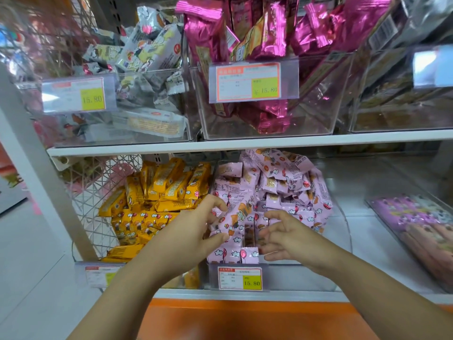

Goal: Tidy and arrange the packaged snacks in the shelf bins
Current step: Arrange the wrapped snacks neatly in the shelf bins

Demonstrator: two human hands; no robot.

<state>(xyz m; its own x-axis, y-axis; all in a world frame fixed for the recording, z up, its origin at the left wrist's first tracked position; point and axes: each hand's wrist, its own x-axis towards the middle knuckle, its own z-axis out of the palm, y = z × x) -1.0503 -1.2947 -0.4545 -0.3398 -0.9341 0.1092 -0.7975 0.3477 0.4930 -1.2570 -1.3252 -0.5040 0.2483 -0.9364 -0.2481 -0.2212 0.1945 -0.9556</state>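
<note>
Lying inside left grip (pixel 193 229), pink packet (pixel 236 213)

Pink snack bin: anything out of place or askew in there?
No stray flavour, but the pink packets lie jumbled, heaped high at the back of the bin. The left hand holds a pink packet tilted diagonally at the front.
</note>
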